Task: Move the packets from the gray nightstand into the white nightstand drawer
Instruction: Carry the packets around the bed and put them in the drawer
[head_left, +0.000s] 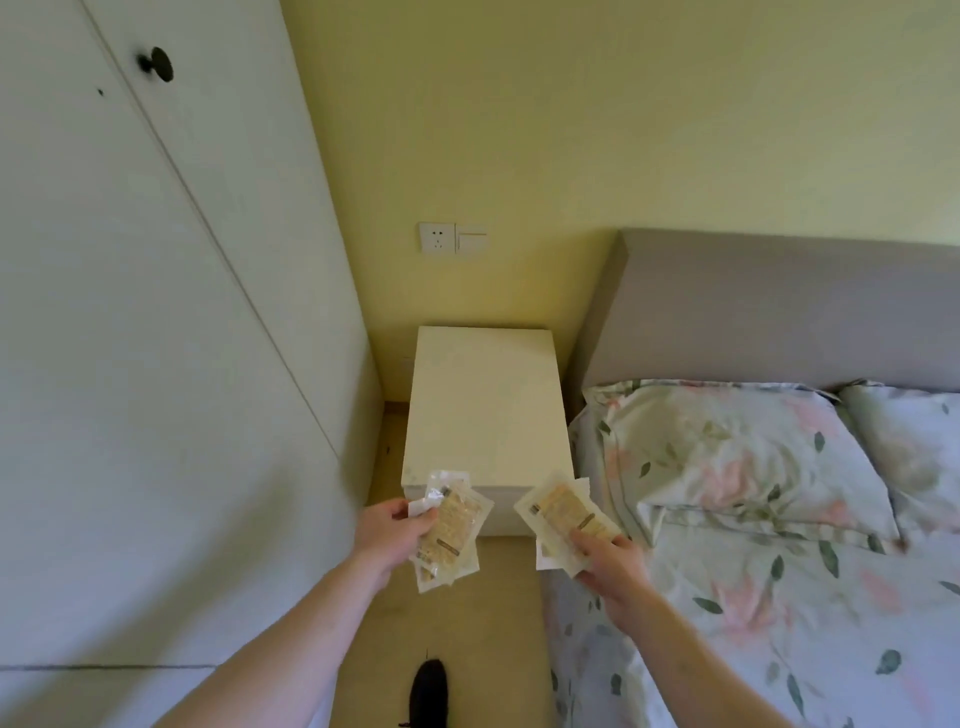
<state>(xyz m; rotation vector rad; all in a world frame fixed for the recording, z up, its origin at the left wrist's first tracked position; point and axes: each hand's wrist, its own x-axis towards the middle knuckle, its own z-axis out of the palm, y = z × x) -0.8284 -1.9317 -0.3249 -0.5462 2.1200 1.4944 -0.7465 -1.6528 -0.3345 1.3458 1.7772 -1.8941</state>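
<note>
Packets (451, 525) are gripped in the left hand (387, 535) and right hand (608, 571), just short of the white nightstand (488, 405) ahead.

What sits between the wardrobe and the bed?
In the head view, the white nightstand stands between the wardrobe and the bed, against the wall.

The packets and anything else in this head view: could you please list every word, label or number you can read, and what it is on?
Packets in the left hand: printed tan labels, too blurred to read.
Packets in the right hand: printed labels with a dark strip, too blurred to read.
White nightstand: no text.
Wall socket and switch: no readable markings.
</note>
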